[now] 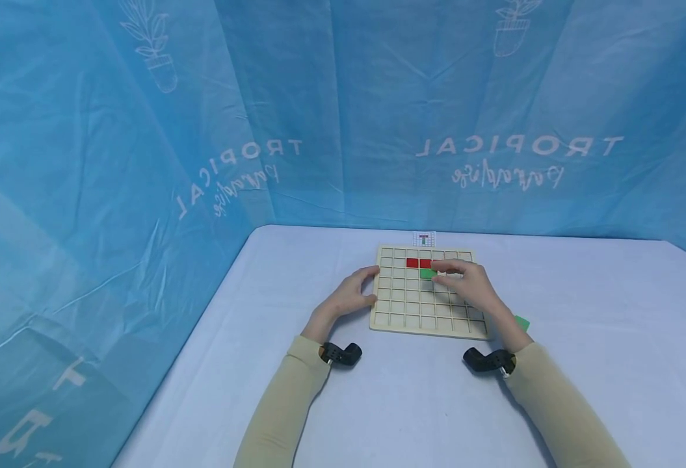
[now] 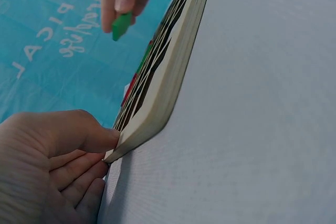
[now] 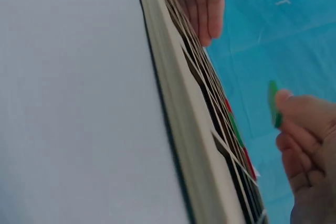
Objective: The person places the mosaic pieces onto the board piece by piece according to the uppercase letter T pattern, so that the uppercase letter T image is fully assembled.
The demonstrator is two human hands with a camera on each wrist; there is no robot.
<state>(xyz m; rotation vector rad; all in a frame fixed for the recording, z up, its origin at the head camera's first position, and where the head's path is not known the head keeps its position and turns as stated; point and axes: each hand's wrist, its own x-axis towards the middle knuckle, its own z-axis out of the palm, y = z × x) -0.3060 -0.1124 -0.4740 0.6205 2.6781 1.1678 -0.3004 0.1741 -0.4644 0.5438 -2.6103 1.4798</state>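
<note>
A pale grid board [image 1: 398, 320] lies on the table. My left hand [image 1: 351, 291] rests along its left edge, thumb and fingers spread apart and touching the rim. Over the board, my right hand [image 1: 465, 283] pinches a green tile [image 3: 274, 103] between thumb and fingertips; the left wrist view shows this held tile [image 2: 121, 27] raised above the surface. Red tiles [image 1: 419, 263] sit side by side in an upper row, their right end partly covered by my right fingers. Just below them shows green [image 1: 427, 274]; both wrist views also show a green tile on the board.
A small card [image 1: 424, 239] with a gridded T-shaped pattern lies behind the board. Another green piece [image 1: 521, 323] is on the white table [image 1: 401, 409], beside my right wrist. Blue printed curtains [image 1: 378, 97] hang behind and to the left.
</note>
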